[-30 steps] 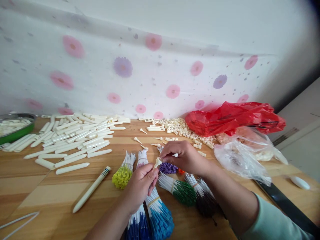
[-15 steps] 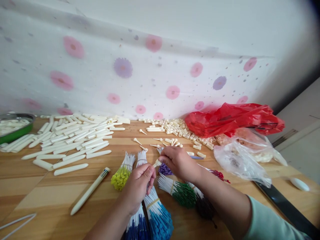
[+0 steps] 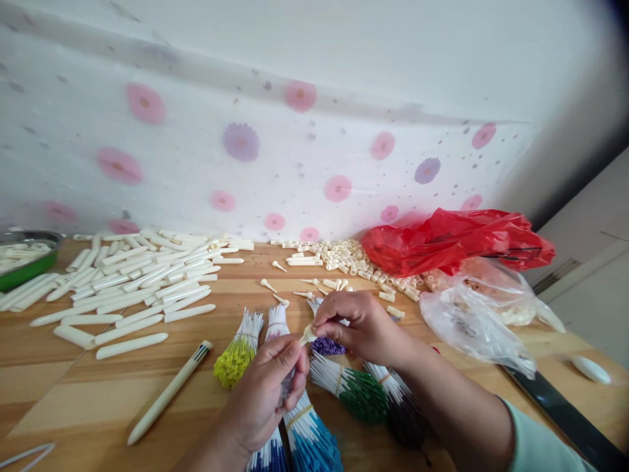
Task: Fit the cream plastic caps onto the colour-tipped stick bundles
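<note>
My left hand [image 3: 270, 380] is closed, its thumb and fingers pinched around the lower end of a small cream plastic pen part [image 3: 307, 335]. From the other side my right hand [image 3: 356, 324] grips the same part between thumb and fingertips; most of it is hidden. Beneath and around my hands lie banded bundles of thin pen refills: a yellow bundle [image 3: 238, 354], a light-blue bundle [image 3: 314, 432], a dark-blue bundle [image 3: 269, 455], a green bundle [image 3: 351, 387] and a partly covered purple bundle [image 3: 328, 345]. A multicolour pen [image 3: 170, 393] rests left of my left hand.
White pen barrels [image 3: 147, 275] are heaped at the back left beside a green-rimmed pan [image 3: 29, 269]. Small slotted cream parts [image 3: 344, 255] and loose cream plungers [image 3: 268, 285] lie at the back. A red plastic bag [image 3: 457, 239] and a clear bag [image 3: 476, 328] sit at right.
Both hands stay together at the cream part, with the right fingers slightly shifted. My right forearm has lowered and now covers most of the red refills. The view has tilted a little.
</note>
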